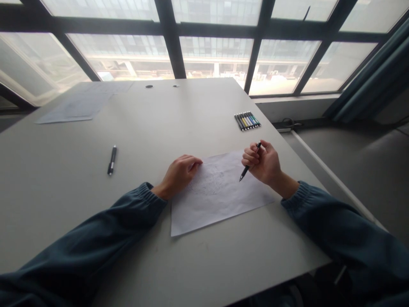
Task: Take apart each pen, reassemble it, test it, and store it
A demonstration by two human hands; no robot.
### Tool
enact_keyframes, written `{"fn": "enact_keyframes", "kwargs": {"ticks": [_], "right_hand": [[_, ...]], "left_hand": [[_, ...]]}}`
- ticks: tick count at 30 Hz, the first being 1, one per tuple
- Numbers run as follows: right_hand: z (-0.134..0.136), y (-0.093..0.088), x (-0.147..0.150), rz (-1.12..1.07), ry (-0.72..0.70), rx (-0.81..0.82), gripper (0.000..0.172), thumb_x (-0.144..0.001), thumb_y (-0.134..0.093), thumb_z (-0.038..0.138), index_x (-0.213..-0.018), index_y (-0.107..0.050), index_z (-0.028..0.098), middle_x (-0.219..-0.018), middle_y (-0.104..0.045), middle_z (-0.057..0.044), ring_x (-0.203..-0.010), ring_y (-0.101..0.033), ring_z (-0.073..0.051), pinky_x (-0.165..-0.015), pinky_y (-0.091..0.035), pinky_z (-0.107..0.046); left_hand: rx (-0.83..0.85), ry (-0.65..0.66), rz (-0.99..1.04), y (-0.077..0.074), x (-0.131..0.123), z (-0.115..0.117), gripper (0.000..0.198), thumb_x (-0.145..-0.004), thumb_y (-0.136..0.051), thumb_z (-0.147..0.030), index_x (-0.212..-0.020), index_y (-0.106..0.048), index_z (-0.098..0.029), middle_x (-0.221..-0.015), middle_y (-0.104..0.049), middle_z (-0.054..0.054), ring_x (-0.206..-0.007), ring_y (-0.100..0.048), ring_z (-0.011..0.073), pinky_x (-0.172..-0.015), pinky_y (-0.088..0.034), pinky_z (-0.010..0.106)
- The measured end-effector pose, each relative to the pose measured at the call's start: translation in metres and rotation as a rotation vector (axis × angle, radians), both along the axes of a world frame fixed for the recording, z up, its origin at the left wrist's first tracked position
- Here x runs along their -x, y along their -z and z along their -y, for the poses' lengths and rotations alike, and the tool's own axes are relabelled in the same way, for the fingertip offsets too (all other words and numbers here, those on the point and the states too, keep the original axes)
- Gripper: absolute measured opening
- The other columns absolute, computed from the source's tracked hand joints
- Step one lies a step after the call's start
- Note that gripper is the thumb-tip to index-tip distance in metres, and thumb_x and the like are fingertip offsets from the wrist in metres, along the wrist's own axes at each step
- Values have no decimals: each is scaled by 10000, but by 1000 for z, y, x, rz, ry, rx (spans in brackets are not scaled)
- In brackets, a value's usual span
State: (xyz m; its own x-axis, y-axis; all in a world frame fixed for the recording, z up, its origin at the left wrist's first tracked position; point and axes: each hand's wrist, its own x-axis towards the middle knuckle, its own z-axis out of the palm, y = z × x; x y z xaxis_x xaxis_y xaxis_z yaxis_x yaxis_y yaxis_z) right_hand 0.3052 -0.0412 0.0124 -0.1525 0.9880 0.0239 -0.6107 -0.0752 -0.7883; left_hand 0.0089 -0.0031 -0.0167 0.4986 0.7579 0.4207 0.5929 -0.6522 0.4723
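Note:
My right hand (264, 163) is closed around a black pen (245, 171) above the right part of a white sheet of paper (220, 209). The pen slants, its tip pointing down and left; it looks just clear of the sheet. Fine sketch lines (212, 181) cover the paper's upper middle. On the sheet's left edge rests my left hand (182, 172), fingers loosely curled in and thumb close to them, with nothing visible in it. Its underside is hidden.
A second dark pen (112, 160) lies left of my left hand. Several markers with coloured labels (247, 121) lie in a row near the table's right edge. More paper sheets (75, 104) lie at the far left of the white table (153, 128). Windows stand behind it.

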Motion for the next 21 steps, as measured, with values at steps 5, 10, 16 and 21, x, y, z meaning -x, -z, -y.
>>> {"fn": "enact_keyframes", "kwargs": {"ticks": [5,10,16,21], "right_hand": [[-1,3,-2,68,-11,65,245,-870,-619,446,-849,-662,205,-604,-552,42,-392,-180,-79,-384,-228,-268],[-2,8,1,67,19,38,423,-888,-543,582,-882,-721,198,-828,-724,-68,-576,-542,-154,-499,-436,-306],[3,8,9,145,73,-5,624,-833,-533,784,-912,-718,193,-618,-591,-13,-501,-518,-130,-416,-342,-256],[8,14,19,306,152,-94,309,-767,-809,468,-806,-640,213,-613,-589,36,-511,-540,-98,-420,-331,-202]], "left_hand": [[-6,67,-22,2,0,-1,174,-918,-573,-219,-980,-735,-223,-993,-741,45,-939,-667,205,-866,-530,344],[-14,101,-64,2,-1,-2,171,-925,-577,-218,-956,-743,-241,-1062,-731,41,-1001,-651,208,-910,-519,351],[-19,115,-61,2,-2,-2,177,-922,-579,-207,-946,-749,-249,-1057,-726,42,-1006,-642,207,-913,-516,345],[-24,115,-77,3,-2,-3,180,-939,-561,-227,-949,-741,-233,-1067,-718,50,-1015,-629,209,-917,-512,348]]}}
